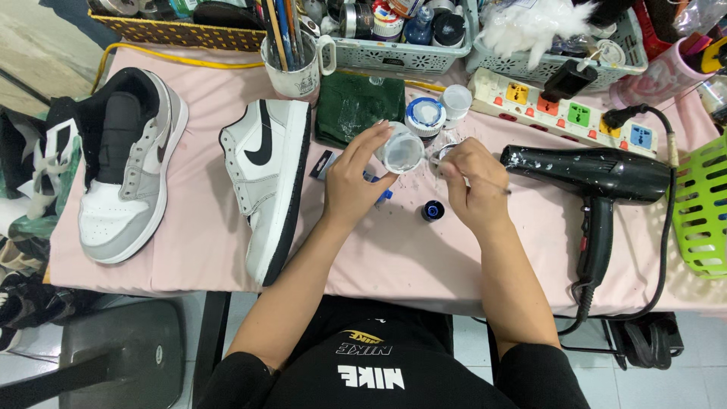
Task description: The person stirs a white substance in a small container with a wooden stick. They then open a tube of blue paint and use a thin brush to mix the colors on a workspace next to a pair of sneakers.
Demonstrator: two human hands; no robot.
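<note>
The left hand (350,182) holds a small white jar (401,149) above the bench (379,257), fingers curled round its wall. The right hand (469,185) pinches a thin brush (485,184). The jar looks light, rigid and smooth; grip its sides.

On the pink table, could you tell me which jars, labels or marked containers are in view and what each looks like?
Small jar: tilted in the left hand, round, whitish inside.
Second jar: behind it, round, blue-rimmed, white inside.
White cap: beside that jar.
Small bottle: near the right hand, dark, blue top.

Two sneakers (125,163), hair dryer (587,174) (black), power strip (560,106).
</note>
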